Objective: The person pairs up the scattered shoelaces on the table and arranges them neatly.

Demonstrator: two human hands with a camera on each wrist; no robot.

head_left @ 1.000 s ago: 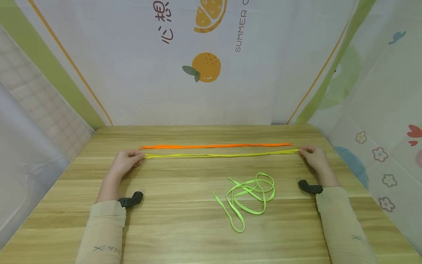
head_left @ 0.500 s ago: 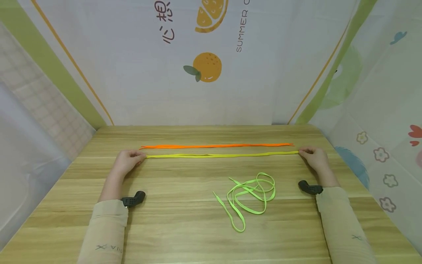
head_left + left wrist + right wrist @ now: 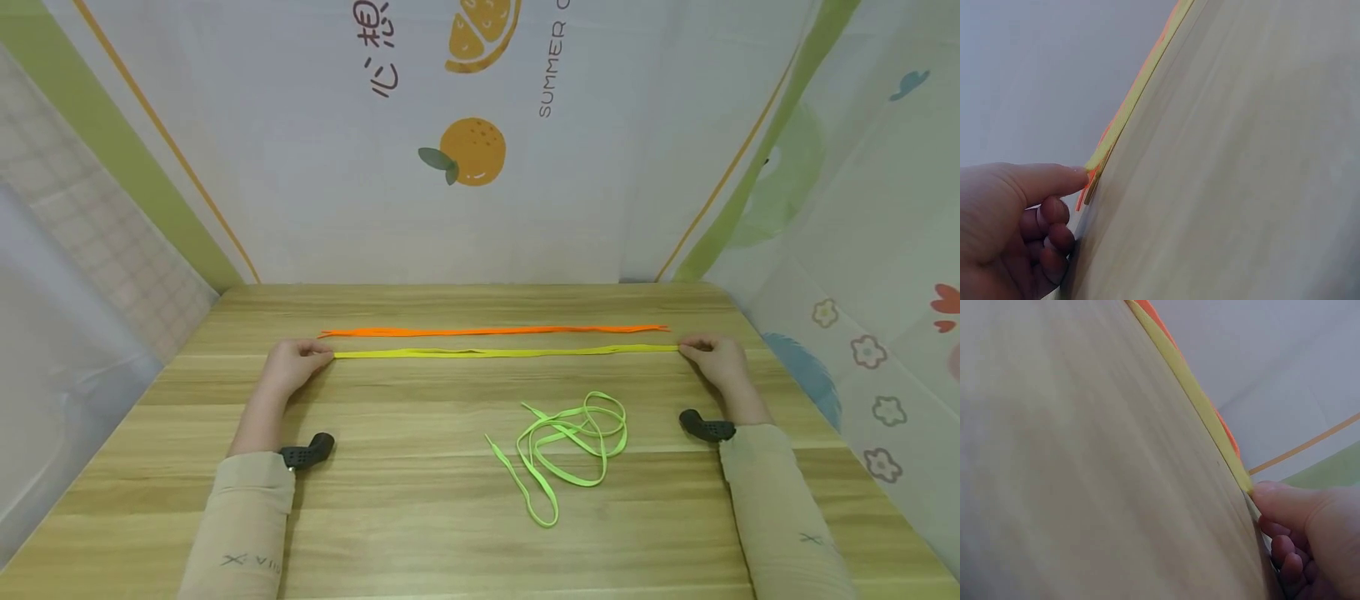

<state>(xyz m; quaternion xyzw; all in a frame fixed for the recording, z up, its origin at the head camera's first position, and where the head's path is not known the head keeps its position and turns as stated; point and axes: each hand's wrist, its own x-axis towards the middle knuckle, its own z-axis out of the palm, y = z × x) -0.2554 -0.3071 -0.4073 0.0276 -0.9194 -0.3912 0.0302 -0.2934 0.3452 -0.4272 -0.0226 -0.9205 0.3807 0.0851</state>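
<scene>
At the left, your left sleeve [image 3: 243,525] has a black device [image 3: 309,451] by its cuff, and your left hand [image 3: 295,367] pinches one end of the yellow lace [image 3: 517,354] between thumb and finger, the other fingers curled. From there the yellow lace runs nearly straight across the wooden table [image 3: 397,517], its strands lying together with a slight gap left of the middle. Just beyond it, the orange lace [image 3: 450,332] lies almost parallel. Nearer you, right of centre, the green lace [image 3: 556,437] sprawls in loose loops, apart from both. At the right, your right hand [image 3: 716,362] pinches the yellow lace's other end, above your right sleeve [image 3: 783,517]
</scene>
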